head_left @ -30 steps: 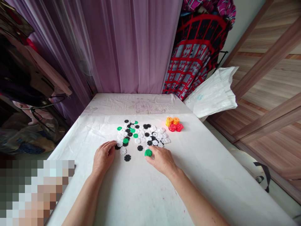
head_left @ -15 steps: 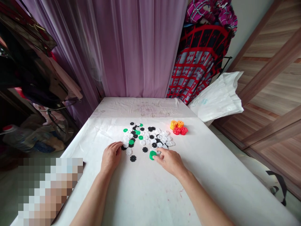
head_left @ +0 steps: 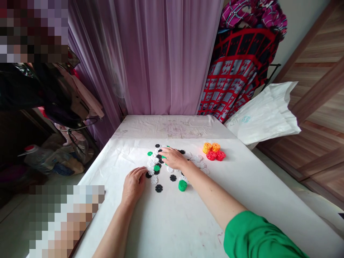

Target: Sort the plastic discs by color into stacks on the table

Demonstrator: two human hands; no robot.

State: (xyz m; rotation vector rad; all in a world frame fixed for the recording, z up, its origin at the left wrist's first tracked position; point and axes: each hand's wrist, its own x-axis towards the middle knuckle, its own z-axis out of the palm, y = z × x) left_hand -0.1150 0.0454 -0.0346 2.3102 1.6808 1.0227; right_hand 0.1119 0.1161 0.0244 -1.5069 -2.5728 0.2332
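A scatter of white, black and green snowflake discs (head_left: 154, 163) lies on the white table (head_left: 242, 193). My right hand (head_left: 173, 157) reaches over the far part of the scatter, fingers curled down onto discs near a green one; what they pinch is hidden. A short green stack (head_left: 182, 185) stands alone on the table below my right forearm. My left hand (head_left: 134, 184) rests palm down at the scatter's near left edge, fingertips touching a black disc. Orange stacks (head_left: 211, 147) and red stacks (head_left: 215, 155) stand at the right.
A single black disc (head_left: 158, 188) lies near my left hand. A white plastic bag (head_left: 264, 114) sits at the table's far right corner. Purple curtains (head_left: 161, 53) and a red patterned cloth (head_left: 236, 71) hang behind. Clutter fills the floor on the left.
My right hand let go of the green stack and moved forward and left over the scattered discs. The left hand stayed put. The camera shifted.
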